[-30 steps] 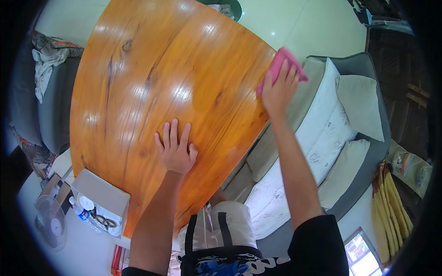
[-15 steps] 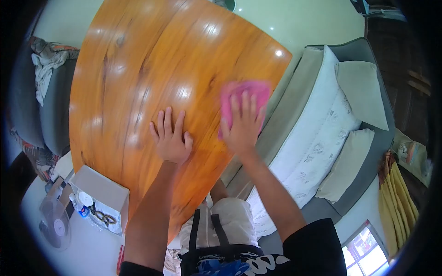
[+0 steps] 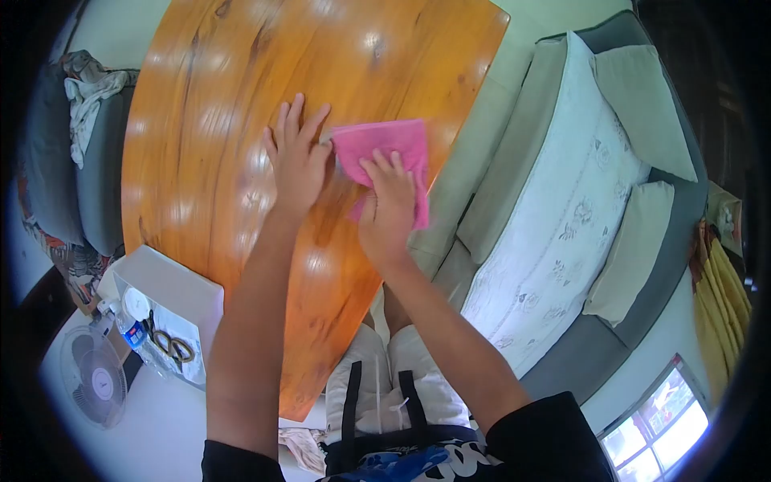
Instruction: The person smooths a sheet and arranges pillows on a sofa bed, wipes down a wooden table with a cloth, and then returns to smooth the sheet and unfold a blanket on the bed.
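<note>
A glossy orange-brown wooden table [image 3: 233, 185] spreads out before me. My left hand [image 3: 297, 165] rests on it with the fingers apart, holding nothing, its fingertips pointing away from me. Just right of it, a pink cloth [image 3: 401, 140] lies partly folded on the wood, near the table's right edge. My right hand [image 3: 389, 197] presses down on the cloth with bent fingers, and the cloth shows above and to the right of it. The cloth's upper left corner comes close to my left thumb.
A sofa with a white patterned cover [image 3: 562, 217] and cushions [image 3: 638, 112] runs along the right. At the lower left are an open box [image 3: 177, 281], a water bottle [image 3: 132, 329] and a fan [image 3: 100, 381]. A grey chair [image 3: 104, 185] with clothes stands at far left.
My right hand has brought the pink cloth from the table's far right corner leftward and nearer to my left hand. My left hand has slid farther forward on the table. The view has shifted.
</note>
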Available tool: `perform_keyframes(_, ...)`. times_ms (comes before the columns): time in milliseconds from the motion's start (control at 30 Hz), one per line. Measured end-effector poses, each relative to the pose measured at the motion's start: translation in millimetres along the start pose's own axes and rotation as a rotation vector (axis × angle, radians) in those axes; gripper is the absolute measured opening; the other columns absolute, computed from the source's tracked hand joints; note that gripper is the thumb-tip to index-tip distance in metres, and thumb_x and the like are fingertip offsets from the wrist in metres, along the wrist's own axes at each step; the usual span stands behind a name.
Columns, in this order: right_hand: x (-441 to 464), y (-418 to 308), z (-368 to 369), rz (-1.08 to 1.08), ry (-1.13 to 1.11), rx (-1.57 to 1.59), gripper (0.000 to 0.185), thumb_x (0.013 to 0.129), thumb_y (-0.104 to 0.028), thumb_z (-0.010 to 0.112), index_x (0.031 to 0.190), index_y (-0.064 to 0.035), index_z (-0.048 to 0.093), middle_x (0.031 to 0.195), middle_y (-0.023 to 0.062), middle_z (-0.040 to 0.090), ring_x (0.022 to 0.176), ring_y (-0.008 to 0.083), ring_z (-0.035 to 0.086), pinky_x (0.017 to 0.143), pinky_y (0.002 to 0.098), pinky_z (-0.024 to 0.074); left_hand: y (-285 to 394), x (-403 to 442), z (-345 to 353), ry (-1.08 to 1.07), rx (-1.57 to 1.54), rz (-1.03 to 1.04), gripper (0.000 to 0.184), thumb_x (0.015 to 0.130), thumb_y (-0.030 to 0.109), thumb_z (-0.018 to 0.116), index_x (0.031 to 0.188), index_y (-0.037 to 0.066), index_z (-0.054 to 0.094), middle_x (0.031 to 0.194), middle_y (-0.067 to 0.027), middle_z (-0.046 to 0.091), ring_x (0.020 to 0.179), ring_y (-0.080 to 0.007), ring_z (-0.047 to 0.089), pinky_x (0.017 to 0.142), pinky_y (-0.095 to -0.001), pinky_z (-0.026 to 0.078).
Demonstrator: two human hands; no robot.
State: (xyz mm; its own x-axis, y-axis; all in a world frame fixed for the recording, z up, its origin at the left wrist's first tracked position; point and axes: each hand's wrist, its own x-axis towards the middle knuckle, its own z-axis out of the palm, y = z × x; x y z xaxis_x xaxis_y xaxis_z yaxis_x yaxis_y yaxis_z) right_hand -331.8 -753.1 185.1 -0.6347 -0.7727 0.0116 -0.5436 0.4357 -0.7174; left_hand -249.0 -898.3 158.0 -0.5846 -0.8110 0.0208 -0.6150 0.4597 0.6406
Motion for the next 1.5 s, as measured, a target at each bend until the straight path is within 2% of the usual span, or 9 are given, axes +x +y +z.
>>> perform_keyframes(133, -4.4, -28.8, -17.3, 0.519, -0.097, 0.713, 0.039, 0.094, -0.002, 0.047, 0.13, -0.0075, 0.059, 0.136, 0.0098, 0.058, 0.127, 0.0279, 0.054, 0.109, 0.0427, 0.0409, -12.1, -27.1, -22.0, 0.029, -0.704, -0.246, 0.046, 0.097, 0.028, 0.051, 0.139, 0.009, 0.054, 0.149, -0.0088, 0.048, 0.141, -0.0267, 0.039, 0.116, -0.0501, 0.025)
perform_keyframes(233, -12.3, -16.8, -20.1, 0.864, -0.153, 1.734, 0.038, 0.095, -0.005, 0.048, 0.133, -0.0064, 0.054, 0.128, 0.0072, 0.061, 0.117, 0.0218, 0.059, 0.102, 0.0382, 0.0469, 9.6, -84.7, -45.8, -0.029, -1.033, -0.612, 0.047, 0.102, 0.033, 0.048, 0.139, 0.005, 0.052, 0.143, -0.0078, 0.053, 0.134, -0.0242, 0.047, 0.113, -0.0423, 0.034)
perform_keyframes(367, -47.1, -31.0, -20.0, 0.816, -0.384, 2.156, 0.039, 0.096, -0.013, 0.052, 0.135, -0.0075, 0.052, 0.126, 0.0051, 0.06, 0.115, 0.02, 0.058, 0.102, 0.0372, 0.0469, 24.7, -142.1, -64.6, -0.069, -1.571, -0.835, 0.049, 0.102, 0.036, 0.051, 0.142, 0.007, 0.048, 0.138, -0.0071, 0.056, 0.126, -0.0221, 0.052, 0.108, -0.0389, 0.04)
perform_keyframes(467, -64.2, -42.1, -19.7, 0.804, -0.417, 1.918, 0.041, 0.096, -0.019, 0.055, 0.135, -0.0057, 0.052, 0.127, 0.0058, 0.059, 0.12, 0.0184, 0.055, 0.103, 0.0363, 0.0438, 23.8, -158.7, -94.4, -0.051, -1.726, -0.765, 0.05, 0.1, 0.034, 0.056, 0.14, 0.006, 0.048, 0.134, -0.0067, 0.058, 0.12, -0.0188, 0.054, 0.104, -0.0374, 0.042)
perform_keyframes(567, -94.6, -26.3, -16.3, 0.695, -0.317, 1.312, 0.043, 0.096, -0.024, 0.057, 0.133, -0.0033, 0.053, 0.129, 0.0077, 0.058, 0.124, 0.0156, 0.05, 0.105, 0.0349, 0.0402, -8.1, -178.6, -114.2, -0.037, -1.256, -0.738, 0.041, 0.1, 0.025, 0.056, 0.137, 0.007, 0.048, 0.129, -0.0069, 0.06, 0.115, -0.0183, 0.058, 0.098, -0.035, 0.046)
perform_keyframes(733, -182.0, 16.1, -41.3, 0.626, -0.159, 0.9, 0.036, 0.098, -0.012, 0.052, 0.132, -0.0005, 0.052, 0.12, 0.0095, 0.062, 0.106, 0.016, 0.061, 0.092, 0.0294, 0.0474, -37.8, -205.8, -100.1, 0.496, -0.474, -0.555, 0.024, 0.097, 0.01, 0.052, 0.12, 0.004, 0.057, 0.109, -0.007, 0.063, 0.099, -0.0175, 0.059, 0.085, -0.0281, 0.046)
perform_keyframes(967, -306.3, 115.0, -89.6, 0.828, 0.177, 0.724, 0.035, 0.092, -0.009, 0.059, 0.126, 0.0014, 0.057, 0.115, 0.0163, 0.066, 0.103, 0.0213, 0.065, 0.09, 0.0331, 0.0509, 141.9, -252.0, 30.7, -0.222, -0.259, 0.285, 0.034, 0.083, -0.001, 0.056, 0.117, 0.002, 0.059, 0.115, -0.0151, 0.062, 0.107, -0.0326, 0.06, 0.097, -0.0405, 0.046)
perform_keyframes(1200, -414.6, 242.6, -162.2, 0.796, 0.513, 0.176, 0.053, 0.089, -0.011, 0.061, 0.139, -0.0008, 0.047, 0.138, 0.0251, 0.051, 0.129, 0.0404, 0.049, 0.109, 0.0464, 0.0381, 242.7, -337.0, 176.3, -0.741, -0.072, 0.686, 0.058, 0.082, 0.01, 0.065, 0.137, 0.006, 0.05, 0.149, -0.0169, 0.043, 0.137, -0.0394, 0.039, 0.113, -0.0494, 0.031)
perform_keyframes(1500, -541.6, 414.1, -203.9, 0.931, 0.549, -0.297, 0.06, 0.092, -0.023, 0.057, 0.149, -0.0107, 0.04, 0.156, 0.0194, 0.032, 0.147, 0.0428, 0.023, 0.116, 0.0617, 0.0164, 284.6, -442.0, 396.3, -0.893, 0.127, 1.265, 0.058, 0.09, 0.024, 0.061, 0.145, 0.014, 0.046, 0.156, -0.0141, 0.036, 0.145, -0.0357, 0.029, 0.117, -0.0582, 0.02)
